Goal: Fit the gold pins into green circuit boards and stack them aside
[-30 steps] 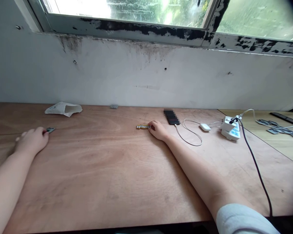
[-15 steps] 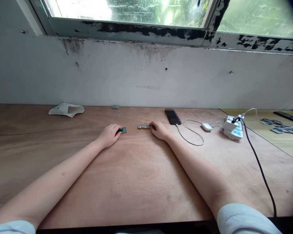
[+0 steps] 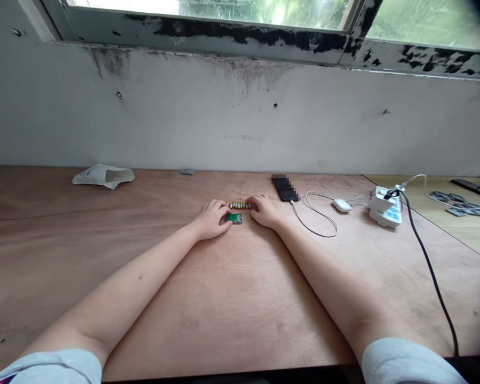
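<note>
A row of small yellow-and-silver cylinders, which look like batteries point(image 3: 239, 205), lies side by side on the wooden table. My right hand point(image 3: 263, 210) has its bent fingers at the right end of this row. At the row's left end are the fingertips of my left hand point(image 3: 214, 220). Between its thumb and fingers sits the left end of a small flat green-and-silver piece point(image 3: 234, 218), just in front of the row. How firmly each hand presses is hard to see.
A crumpled white paper bag point(image 3: 103, 175) and a small grey piece point(image 3: 188, 172) lie near the wall. Right of my hands are a black phone point(image 3: 286, 189) on a white cable, a white case point(image 3: 341, 206) and a power strip point(image 3: 386, 213) with a black cord point(image 3: 428, 272).
My left hand has moved right with the green-and-silver piece, from well apart to the left end of the row. My right hand stays at the right end. The camera view has tilted slightly down.
</note>
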`<state>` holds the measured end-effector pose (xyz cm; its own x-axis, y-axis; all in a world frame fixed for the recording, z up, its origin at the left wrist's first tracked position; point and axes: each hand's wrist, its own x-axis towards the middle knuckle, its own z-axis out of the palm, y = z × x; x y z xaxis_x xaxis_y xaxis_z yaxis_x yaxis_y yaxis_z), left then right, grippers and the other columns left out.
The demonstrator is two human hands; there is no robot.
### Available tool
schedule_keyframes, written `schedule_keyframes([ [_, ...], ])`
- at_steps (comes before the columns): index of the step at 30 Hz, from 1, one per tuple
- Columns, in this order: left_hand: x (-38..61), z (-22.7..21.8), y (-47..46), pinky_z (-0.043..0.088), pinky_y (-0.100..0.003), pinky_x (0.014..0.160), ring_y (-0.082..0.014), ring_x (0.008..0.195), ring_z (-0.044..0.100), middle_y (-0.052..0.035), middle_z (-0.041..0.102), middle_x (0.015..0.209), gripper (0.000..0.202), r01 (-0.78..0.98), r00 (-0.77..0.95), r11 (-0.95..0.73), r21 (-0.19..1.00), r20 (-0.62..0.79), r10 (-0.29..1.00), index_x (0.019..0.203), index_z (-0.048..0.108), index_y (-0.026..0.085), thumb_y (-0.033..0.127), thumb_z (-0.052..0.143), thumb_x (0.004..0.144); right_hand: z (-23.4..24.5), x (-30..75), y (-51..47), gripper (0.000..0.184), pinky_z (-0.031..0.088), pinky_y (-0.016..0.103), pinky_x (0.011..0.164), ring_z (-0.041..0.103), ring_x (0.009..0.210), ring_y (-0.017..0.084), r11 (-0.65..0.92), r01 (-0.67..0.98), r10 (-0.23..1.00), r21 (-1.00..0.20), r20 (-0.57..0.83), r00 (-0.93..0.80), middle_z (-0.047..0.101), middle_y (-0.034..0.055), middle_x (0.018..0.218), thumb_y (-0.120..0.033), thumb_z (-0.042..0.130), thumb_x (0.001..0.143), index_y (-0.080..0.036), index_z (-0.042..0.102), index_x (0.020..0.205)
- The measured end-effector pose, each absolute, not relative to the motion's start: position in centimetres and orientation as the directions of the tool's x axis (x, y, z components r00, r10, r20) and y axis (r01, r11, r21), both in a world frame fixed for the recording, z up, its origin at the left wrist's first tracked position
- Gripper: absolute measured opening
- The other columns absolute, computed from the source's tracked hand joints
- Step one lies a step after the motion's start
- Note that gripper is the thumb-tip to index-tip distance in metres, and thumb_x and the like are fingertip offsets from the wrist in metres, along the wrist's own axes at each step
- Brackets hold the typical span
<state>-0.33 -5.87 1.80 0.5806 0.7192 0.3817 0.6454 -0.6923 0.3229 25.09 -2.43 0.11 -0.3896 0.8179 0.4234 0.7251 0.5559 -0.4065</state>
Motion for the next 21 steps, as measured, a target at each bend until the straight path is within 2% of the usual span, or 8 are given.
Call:
schedule_keyframes([
  [4,-0.80,1.67,-5.50,0.043,-0.049,0.100,-0.0305,0.112,0.050,-0.0096,0.055,0.116,0.025,0.648,0.554,-0.670,0.361,0.379,0.741,0.103,0.066,0.026,0.040,0.066,0.082,0.00,25.10,-2.36,0.035,0.044,0.035,0.091,0.051,0.103,0.024,0.551,0.729,0.821,-0.405,0.420,-0.387,0.067,0.0066,0.102,-0.007,0.051,0.077,-0.019,0.066,0.106],
  [9,-0.65,1.40,-5.05,0.033,-0.056,0.107,-0.0361,0.129,0.040,-0.0100,0.050,0.137,0.028,0.698,0.502,-0.603,0.386,0.335,0.797,0.101,0.066,0.027,0.044,0.069,0.079,-0.01,25.09,-2.32,0.033,0.045,0.035,0.092,0.052,0.105,0.022,0.550,0.728,0.823,-0.410,0.416,-0.387,0.067,0.0065,0.106,-0.006,0.050,0.080,-0.019,0.065,0.107],
  [13,-0.52,1.36,-4.87,0.036,-0.053,0.105,-0.0330,0.123,0.046,-0.0086,0.058,0.126,0.030,0.711,0.494,-0.579,0.398,0.303,0.815,0.104,0.065,0.026,0.047,0.066,0.081,-0.01,25.09,-2.33,0.030,0.045,0.035,0.093,0.053,0.106,0.022,0.555,0.715,0.819,-0.426,0.429,-0.380,0.067,0.0064,0.106,-0.008,0.051,0.083,-0.019,0.064,0.106],
  [16,-0.48,1.35,-4.90,0.038,-0.048,0.104,-0.0304,0.118,0.047,-0.0075,0.058,0.121,0.033,0.715,0.495,-0.591,0.374,0.327,0.805,0.107,0.067,0.026,0.048,0.064,0.083,-0.04,25.15,-2.36,0.025,0.047,0.036,0.093,0.054,0.106,0.022,0.564,0.696,0.811,-0.443,0.456,-0.366,0.067,0.0060,0.105,-0.010,0.052,0.085,-0.020,0.064,0.104],
  [21,-0.49,1.35,-5.09,0.039,-0.047,0.099,-0.0288,0.111,0.049,-0.0071,0.057,0.111,0.036,0.734,0.492,-0.586,0.343,0.326,0.807,0.113,0.068,0.029,0.051,0.062,0.085,0.15,25.19,-2.78,0.020,0.050,0.034,0.088,0.059,0.102,0.020,0.576,0.646,0.805,-0.502,0.488,-0.339,0.066,0.0062,0.107,-0.017,0.058,0.086,-0.021,0.064,0.105],
])
